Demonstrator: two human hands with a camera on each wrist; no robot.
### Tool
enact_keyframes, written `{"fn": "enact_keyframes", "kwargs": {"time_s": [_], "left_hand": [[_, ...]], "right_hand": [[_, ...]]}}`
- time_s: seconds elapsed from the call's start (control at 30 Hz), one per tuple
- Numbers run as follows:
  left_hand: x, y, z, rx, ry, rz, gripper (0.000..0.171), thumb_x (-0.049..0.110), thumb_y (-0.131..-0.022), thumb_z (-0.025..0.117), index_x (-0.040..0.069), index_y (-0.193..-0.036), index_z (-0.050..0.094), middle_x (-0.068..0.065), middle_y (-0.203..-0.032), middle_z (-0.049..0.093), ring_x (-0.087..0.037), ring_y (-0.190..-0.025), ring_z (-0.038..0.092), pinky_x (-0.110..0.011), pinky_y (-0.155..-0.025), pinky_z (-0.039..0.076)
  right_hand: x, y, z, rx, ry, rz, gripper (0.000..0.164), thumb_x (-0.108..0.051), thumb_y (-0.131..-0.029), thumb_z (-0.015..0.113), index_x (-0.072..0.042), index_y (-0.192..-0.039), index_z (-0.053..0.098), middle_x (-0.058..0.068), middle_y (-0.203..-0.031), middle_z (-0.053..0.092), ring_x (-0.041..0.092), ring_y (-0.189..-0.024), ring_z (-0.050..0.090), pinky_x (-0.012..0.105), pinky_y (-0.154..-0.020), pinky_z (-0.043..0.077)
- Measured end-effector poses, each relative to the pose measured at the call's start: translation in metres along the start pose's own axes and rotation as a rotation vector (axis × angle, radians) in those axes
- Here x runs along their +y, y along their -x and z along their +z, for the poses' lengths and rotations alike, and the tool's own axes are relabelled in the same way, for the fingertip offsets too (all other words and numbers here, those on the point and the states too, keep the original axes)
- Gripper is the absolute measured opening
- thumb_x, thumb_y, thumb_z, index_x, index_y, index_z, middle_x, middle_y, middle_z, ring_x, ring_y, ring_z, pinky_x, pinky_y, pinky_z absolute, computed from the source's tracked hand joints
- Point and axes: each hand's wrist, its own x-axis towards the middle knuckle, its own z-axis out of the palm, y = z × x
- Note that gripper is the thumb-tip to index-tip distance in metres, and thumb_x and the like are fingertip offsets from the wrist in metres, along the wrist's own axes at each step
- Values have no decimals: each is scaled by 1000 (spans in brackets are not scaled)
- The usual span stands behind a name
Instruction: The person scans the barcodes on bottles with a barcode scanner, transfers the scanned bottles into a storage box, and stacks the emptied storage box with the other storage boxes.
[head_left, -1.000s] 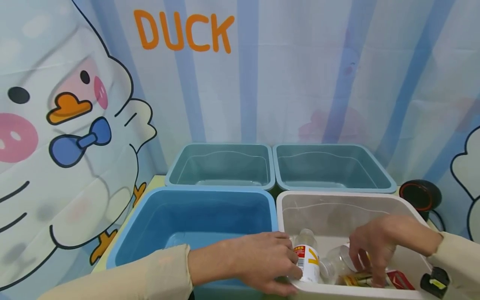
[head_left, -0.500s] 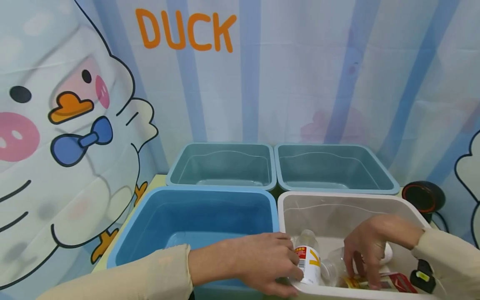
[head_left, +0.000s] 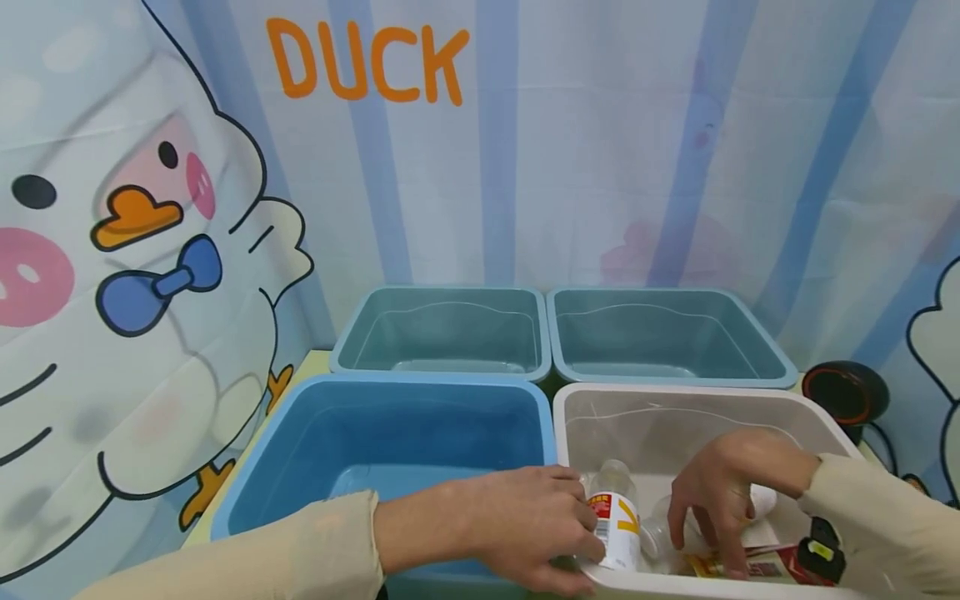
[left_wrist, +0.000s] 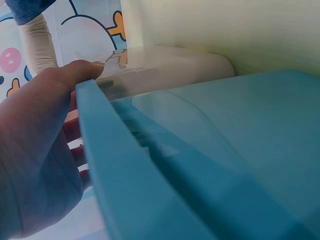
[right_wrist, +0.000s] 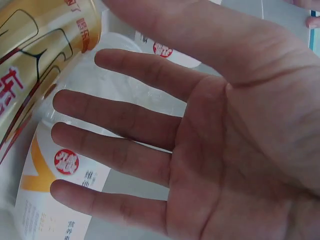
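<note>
My left hand point(head_left: 517, 525) grips the near left rim of the white bin point(head_left: 675, 396), fingers bent over it; the neighbouring blue rim point(left_wrist: 95, 130) crosses in front of them in the left wrist view. My right hand point(head_left: 720, 496) reaches down inside the white bin, its fingers straight and spread and its palm bare in the right wrist view. Those fingertips point down at a gold can point(right_wrist: 37, 60) with red lettering. Beside the left hand, a clear bottle point(head_left: 617, 525) with a white, red and yellow label leans. Another clear bottle point(head_left: 655, 537) lies partly hidden behind the right hand.
A blue bin point(head_left: 420, 379) stands left of the white one. Two grey-green bins point(head_left: 450, 292) sit behind, against a duck-print curtain point(head_left: 585, 150). A red-and-cream pack point(head_left: 780, 562) lies in the white bin. A black round device point(head_left: 843, 392) is at the right.
My right hand has shifted left inside the white bin, and a white item to its right shows more. The left hand has stayed on the rim.
</note>
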Motion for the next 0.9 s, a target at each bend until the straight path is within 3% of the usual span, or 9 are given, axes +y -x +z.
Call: {"fn": "enact_keyframes", "kwargs": {"time_s": [0.27, 0.37, 0.5, 0.63, 0.73, 0.9], "left_hand": [[-1, 0, 1, 11, 2, 6, 41, 51, -105, 53, 31, -138, 68, 16, -134, 65, -3, -123, 55, -31, -120, 27], [-1, 0, 1, 12, 2, 4, 41, 51, -105, 53, 31, -138, 68, 16, -134, 65, -3, -123, 55, -31, -120, 27], [-1, 0, 1, 7, 9, 1, 41, 51, -105, 53, 31, -138, 68, 16, -134, 65, -2, -123, 55, -30, -120, 27], [0, 0, 1, 4, 2, -1, 40, 52, -105, 53, 32, -137, 69, 16, -133, 65, -2, -122, 55, -30, -120, 27], [0, 0, 1, 8, 0, 0, 40, 51, -105, 53, 32, -136, 69, 17, -133, 65, -2, -122, 55, -30, -120, 27], [0, 0, 0, 13, 0, 5, 40, 51, -106, 53, 31, -136, 69, 16, -134, 65, -2, -123, 55, -30, -120, 27]], "right_hand": [[-10, -5, 2, -16, 21, 49, 42, -15, -88, 84, -40, -119, 70, -8, -99, 72, 12, -91, 68, 54, -86, 59], [-10, -6, 2, 14, 48, 28, 38, -15, -86, 85, -37, -112, 69, -8, -93, 72, 10, -85, 66, 47, -81, 61], [-7, -7, 3, 97, 72, -35, 33, -18, -84, 88, -34, -103, 67, -8, -85, 69, 7, -77, 63, 36, -74, 59], [-6, -7, 4, 254, 106, -77, 35, -21, -78, 93, -31, -96, 65, -9, -84, 64, 8, -73, 58, 28, -71, 53], [-5, -9, 5, 339, 122, -91, 38, -21, -75, 94, -30, -94, 63, -9, -86, 61, 8, -73, 56, 27, -69, 51], [-6, -12, 3, 382, 114, -75, 43, -23, -74, 96, -34, -100, 63, -10, -90, 62, 11, -77, 58, 30, -73, 55]]}}
